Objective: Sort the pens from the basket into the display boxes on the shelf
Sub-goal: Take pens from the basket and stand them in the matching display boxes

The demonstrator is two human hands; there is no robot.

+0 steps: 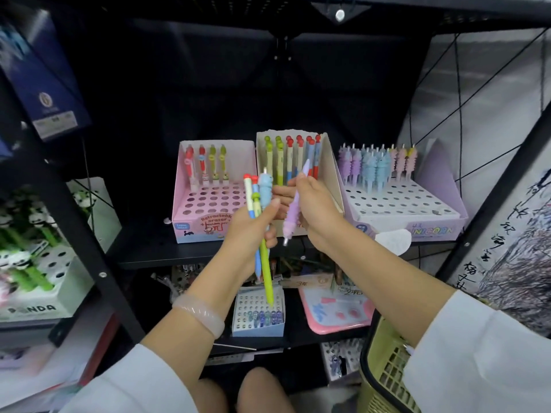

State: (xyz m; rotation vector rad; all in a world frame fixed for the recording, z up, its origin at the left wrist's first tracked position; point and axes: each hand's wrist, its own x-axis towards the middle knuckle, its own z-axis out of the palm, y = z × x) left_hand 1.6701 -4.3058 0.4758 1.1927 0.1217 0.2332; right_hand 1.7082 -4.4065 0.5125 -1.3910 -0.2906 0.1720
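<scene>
Our left hand (253,231) grips a bunch of pens (258,222) upright, just in front of the beige box (331,186): a green one, a blue one, a red-capped one and a pale blue ridged one. Our right hand (316,210) pinches a purple pen (293,204), tip down, also in front of the beige box. The purple-white box (441,216) right of the beige box holds matching ridged pens at its back rows, front holes free. The pink box (182,204) left of the beige box has four pens at the back. All three boxes sit on the shelf (155,254). The basket (384,362) is low and right of the beige box, partly behind our sleeve; contents not visible.

Risks, as we judge them: the purple pen looks like it belongs in the purple-white box, so dropping it into the nearer beige box would be a mis-sort. The left bunch is loosely fanned; one pen could slip while we reach across. A tilted insert could miss its hole and knock the standing pens over.
</scene>
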